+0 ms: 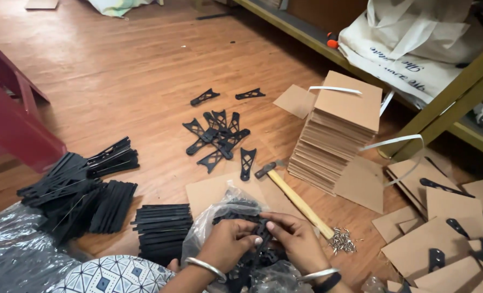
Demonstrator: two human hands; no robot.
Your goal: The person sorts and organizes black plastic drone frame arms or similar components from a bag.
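Observation:
My left hand (pixel 228 243) and my right hand (pixel 294 239) meet at the bottom centre, fingers closed on black flat plastic parts (pixel 259 233) inside a clear plastic bag (pixel 219 214). Both wrists wear silver bangles. The bag lies partly on a brown cardboard sheet (pixel 211 191). A wooden-handled hammer (pixel 290 194) rests just beyond my right hand. A small heap of metal rivets (pixel 342 240) sits right of that hand.
Loose black triangular parts (pixel 219 135) lie scattered on the wooden floor ahead. Stacks of black parts (pixel 84 190) stand at the left beside a red stool leg (pixel 13 119). A tall pile of cardboard squares (pixel 339 130) and loose sheets with parts fill the right.

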